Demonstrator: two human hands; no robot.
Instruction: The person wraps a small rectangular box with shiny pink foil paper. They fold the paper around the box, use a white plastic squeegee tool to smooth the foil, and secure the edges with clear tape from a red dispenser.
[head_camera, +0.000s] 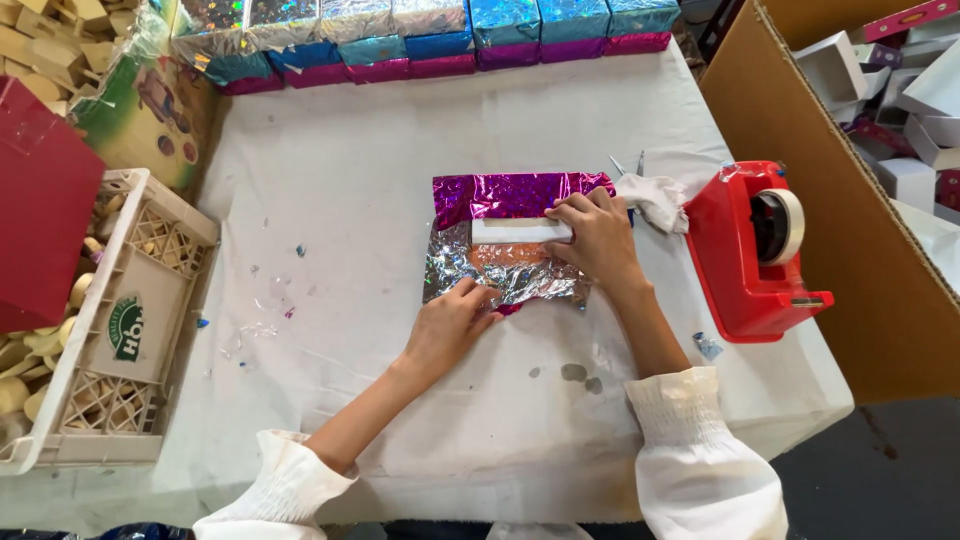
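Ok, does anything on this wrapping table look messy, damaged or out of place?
Small things only: foil scraps litter the white table cover left of the foil sheet, and a few grey stains mark the cloth near the right hand's forearm.

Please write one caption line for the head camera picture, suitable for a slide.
Left hand and right hand fold shiny foil wrap around a small white box, beside a red tape dispenser.

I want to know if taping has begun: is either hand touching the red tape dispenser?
No, the right hand and left hand press on the foil sheet; the tape dispenser stands apart.
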